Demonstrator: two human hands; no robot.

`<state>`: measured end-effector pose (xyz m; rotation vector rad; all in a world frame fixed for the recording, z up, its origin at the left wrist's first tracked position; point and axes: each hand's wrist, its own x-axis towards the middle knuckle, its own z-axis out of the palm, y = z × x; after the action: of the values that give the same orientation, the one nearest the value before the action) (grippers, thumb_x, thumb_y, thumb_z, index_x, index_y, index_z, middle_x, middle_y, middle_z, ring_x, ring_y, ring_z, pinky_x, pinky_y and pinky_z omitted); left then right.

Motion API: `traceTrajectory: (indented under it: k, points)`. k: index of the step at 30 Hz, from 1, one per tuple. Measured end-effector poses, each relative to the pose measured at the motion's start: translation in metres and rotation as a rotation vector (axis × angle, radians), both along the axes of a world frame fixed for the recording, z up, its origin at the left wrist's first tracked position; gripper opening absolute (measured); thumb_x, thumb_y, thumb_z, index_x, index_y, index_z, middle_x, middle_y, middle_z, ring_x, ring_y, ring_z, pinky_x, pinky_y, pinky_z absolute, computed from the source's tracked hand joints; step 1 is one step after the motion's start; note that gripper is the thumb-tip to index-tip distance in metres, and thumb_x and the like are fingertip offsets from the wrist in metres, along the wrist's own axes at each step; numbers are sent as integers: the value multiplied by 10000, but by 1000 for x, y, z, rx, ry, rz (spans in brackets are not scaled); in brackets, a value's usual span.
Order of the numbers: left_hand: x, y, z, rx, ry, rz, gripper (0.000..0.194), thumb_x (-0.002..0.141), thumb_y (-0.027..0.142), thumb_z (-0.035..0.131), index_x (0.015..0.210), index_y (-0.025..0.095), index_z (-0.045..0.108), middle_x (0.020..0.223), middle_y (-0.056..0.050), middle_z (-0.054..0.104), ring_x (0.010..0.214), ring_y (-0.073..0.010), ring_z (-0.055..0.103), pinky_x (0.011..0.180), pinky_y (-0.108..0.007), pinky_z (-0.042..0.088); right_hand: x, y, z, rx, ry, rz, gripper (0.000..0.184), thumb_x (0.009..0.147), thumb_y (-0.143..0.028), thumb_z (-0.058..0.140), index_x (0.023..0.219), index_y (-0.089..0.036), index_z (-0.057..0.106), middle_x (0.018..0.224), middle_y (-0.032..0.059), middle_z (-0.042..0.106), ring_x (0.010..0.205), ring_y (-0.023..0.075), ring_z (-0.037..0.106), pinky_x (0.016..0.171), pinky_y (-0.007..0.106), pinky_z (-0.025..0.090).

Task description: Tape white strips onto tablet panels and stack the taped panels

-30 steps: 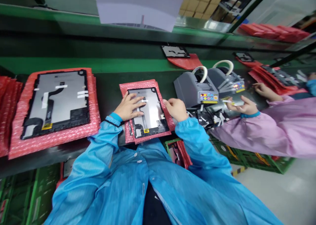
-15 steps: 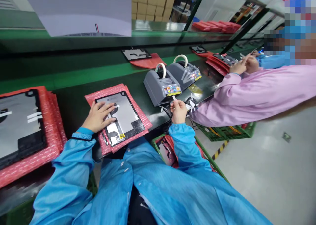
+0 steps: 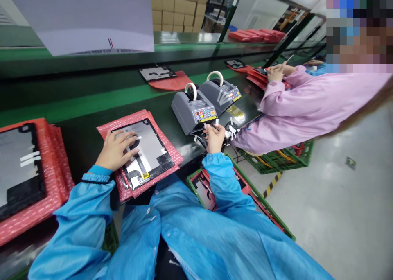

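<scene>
My left hand (image 3: pixel 118 151) lies with spread fingers over the left edge of a thin grey panel with a black border (image 3: pixel 150 147). This panel rests on a pink bubble-wrap bag (image 3: pixel 167 138), and a yellow label (image 3: pixel 145 175) marks its lower part. My right hand (image 3: pixel 215 138) is closed in a pinch just in front of the nearer grey tape dispenser (image 3: pixel 195 112). A short strip of white tape (image 3: pixel 217 122) stands up at its fingers. Part of the pinch is hidden by the fingers themselves.
A second tape dispenser (image 3: pixel 221 93) stands behind the first. Stacked red bubble bags (image 3: pixel 58 161) with a panel on top are at left. White tape scraps (image 3: pixel 231 129) hang at the bench edge. A co-worker's pink sleeve (image 3: pixel 294 104) is at right. Green crates (image 3: pixel 276 161) stand below.
My right hand has drawn slightly away from the dispenser's front, with the tape strip now upright at its fingers. My left hand remains on the panel. The whole view has shifted slightly.
</scene>
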<state>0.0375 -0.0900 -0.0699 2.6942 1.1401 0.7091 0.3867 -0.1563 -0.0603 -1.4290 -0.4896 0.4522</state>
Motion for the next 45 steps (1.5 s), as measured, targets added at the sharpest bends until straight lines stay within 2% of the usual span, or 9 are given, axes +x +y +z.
traceTrajectory:
  k: [6,9,12,16,22,27,31,37,45]
  points:
    - [15,-6,19,75,-44,-11,405,899,545,423,1097,280,657,1207,-69,650,1177,-349,495,1034,-598,374,4,-4,1,26,-142,17,448,707,-240,676,920,-250,281,660,-83,617,612,89,600,696,233,480]
    - [29,-13,29,70,-134,-41,374,897,562,438,1058,309,662,1136,-50,672,1110,-327,539,1009,-560,415,-10,-17,12,12,-329,73,420,743,-290,651,959,-250,293,745,-45,644,673,103,612,684,235,474]
    - [45,-22,40,33,-216,-50,363,896,560,454,1022,299,673,1042,-46,696,1018,-307,573,965,-523,446,-34,-27,26,-1,-411,362,424,766,-337,645,1023,-250,320,793,-29,654,658,110,600,578,220,442]
    - [61,-34,55,-88,-261,-42,413,914,546,436,984,226,687,978,-68,706,980,-267,579,945,-473,444,-62,-26,42,19,-425,749,422,773,-348,653,1046,-253,345,759,-47,640,609,108,571,545,231,422]
    - [67,-36,60,-201,-287,-42,422,906,565,471,907,189,664,889,-53,693,944,-215,564,928,-396,418,-84,-10,53,20,-448,989,437,751,-368,704,1002,-248,367,752,-46,642,645,118,594,591,253,444]
    - [67,-34,51,-254,-327,-30,286,898,396,546,711,182,577,794,-38,664,879,-200,544,875,-368,429,-88,-3,49,-49,-405,1031,468,731,-386,714,999,-250,355,770,-26,661,705,144,639,624,272,471]
    - [69,-34,44,-338,-373,92,205,869,293,571,695,185,552,776,-26,641,855,-194,540,839,-356,436,-82,5,37,-82,-272,976,531,685,-412,748,973,-262,328,804,-16,671,739,155,659,645,281,489]
    - [74,-35,45,-446,-397,135,178,841,262,594,687,185,549,759,-23,618,880,-200,538,851,-350,430,-86,15,27,-63,-170,1051,550,664,-397,772,956,-258,328,722,-55,644,667,121,622,651,266,475]
    - [94,-37,41,-470,-118,365,161,851,241,567,718,170,624,897,-88,625,1042,-286,489,905,-445,396,-85,27,10,-172,-251,1015,496,656,-318,712,918,-256,295,638,-90,612,561,111,577,600,261,444]
